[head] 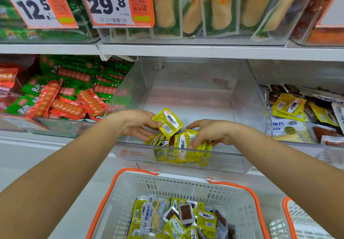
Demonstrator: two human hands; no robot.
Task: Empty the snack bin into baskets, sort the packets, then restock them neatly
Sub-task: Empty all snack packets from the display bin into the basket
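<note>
— Where are the hands?

— Both reach into the clear snack bin (188, 93) at the centre of the frame, on the lower shelf. The left hand (136, 124) pinches one yellow packet (168, 122) between thumb and fingers, holding it tilted just above the bin's front edge.

— And the right?

— The right hand (208, 133) has its fingers curled round the row of yellow packets (181, 141) standing upright against the bin's front wall, gripping them from the right side. The raised packet sits just above the left end of that row.

— What about the rest of the bin?

— Behind the row its floor shows bare.

— The baskets?

— A white basket with orange handles (130, 188) sits at lower centre, below the bin, with a heap of mixed packets (178, 220) in it: yellow ones, brown ones and pale ones with blue print. The edge of a second basket (290, 218) shows at the lower right corner.

— Neighbours?

— Sausage packs (63, 97) in green and red fill the bin at the left; mixed packets lie in the bin at the right (305, 112). Price tags reading 12.5 (35, 5) and 29.8 (108, 4) hang at upper left.
</note>
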